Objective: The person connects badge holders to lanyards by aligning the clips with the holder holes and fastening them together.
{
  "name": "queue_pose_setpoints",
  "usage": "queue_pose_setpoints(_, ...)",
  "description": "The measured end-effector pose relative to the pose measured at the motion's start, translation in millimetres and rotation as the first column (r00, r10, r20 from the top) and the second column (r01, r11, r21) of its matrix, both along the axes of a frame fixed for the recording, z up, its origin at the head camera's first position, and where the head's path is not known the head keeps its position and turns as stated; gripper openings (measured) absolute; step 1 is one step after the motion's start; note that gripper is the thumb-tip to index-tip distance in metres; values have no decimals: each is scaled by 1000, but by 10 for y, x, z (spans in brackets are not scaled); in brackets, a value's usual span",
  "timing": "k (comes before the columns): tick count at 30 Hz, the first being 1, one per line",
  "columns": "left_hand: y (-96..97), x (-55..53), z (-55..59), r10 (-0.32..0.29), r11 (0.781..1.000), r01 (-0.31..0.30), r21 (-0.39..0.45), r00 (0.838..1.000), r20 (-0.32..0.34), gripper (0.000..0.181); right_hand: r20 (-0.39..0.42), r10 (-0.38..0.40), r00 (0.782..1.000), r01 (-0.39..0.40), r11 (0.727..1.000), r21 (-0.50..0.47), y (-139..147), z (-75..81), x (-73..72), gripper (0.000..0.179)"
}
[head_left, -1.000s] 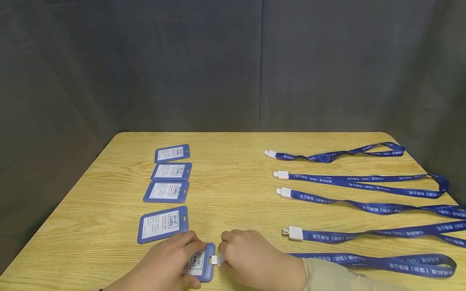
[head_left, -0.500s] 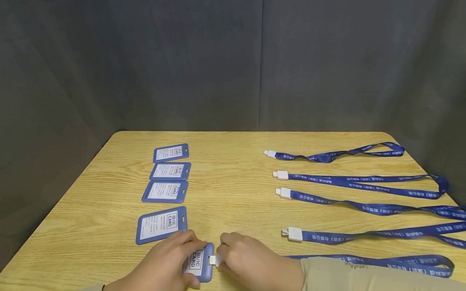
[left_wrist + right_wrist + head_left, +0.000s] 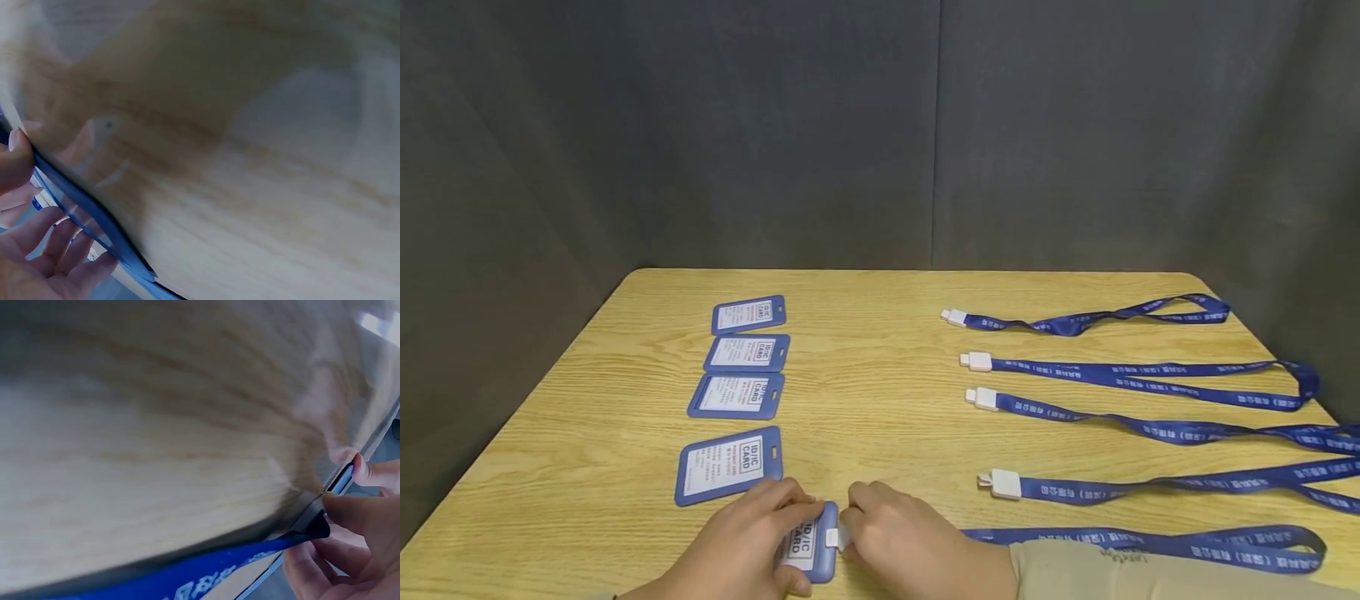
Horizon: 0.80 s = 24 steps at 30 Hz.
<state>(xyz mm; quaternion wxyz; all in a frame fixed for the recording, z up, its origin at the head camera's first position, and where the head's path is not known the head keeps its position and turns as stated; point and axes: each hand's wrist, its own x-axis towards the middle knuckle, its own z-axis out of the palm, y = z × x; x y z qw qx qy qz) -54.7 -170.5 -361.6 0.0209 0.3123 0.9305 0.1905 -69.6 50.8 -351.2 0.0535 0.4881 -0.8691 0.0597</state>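
Near the front edge of the table, my left hand [image 3: 752,542] grips a blue ID card holder [image 3: 826,558] between thumb and fingers. The printed "ID/IC CARD" insert faces up, partly covered by the hand. My right hand [image 3: 902,537] pinches the white clip [image 3: 836,539] of a blue lanyard [image 3: 1150,540]; its tip overlaps the slot at the holder's right end. The right fingers hide the rest of the clip. In the left wrist view the holder's blue edge [image 3: 103,222] lies along the fingers. The lanyard strap [image 3: 187,575] trails from the right hand in the right wrist view.
Several more blue card holders [image 3: 730,467] lie in a column on the left of the wooden table [image 3: 880,400]. To the right, several blue lanyards [image 3: 1120,490] with white clips lie stretched out in rows. A dark curtain [image 3: 775,133] stands behind.
My right hand has shifted slightly left, and the clip's tip now covers more of the holder's slot. The left hand keeps its grip. The whole head view has drifted a little.
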Motion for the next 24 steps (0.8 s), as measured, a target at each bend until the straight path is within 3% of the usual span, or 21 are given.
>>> queue_pose_setpoints(14,-24,14,70,-30,999,32,-41,999,33,65,-95,48,994,-42,997,61,17,23,23,14)
queue_pose_setpoints(21,-26,5,73,-30,997,35,-76,998,59,68,-106,55,993,-53,998,20,61,45,47,19)
queue_pose_setpoints(24,-33,17,58,-33,998,35,-58,999,39,62,-95,49,994,-50,999,-8,95,65,54,21)
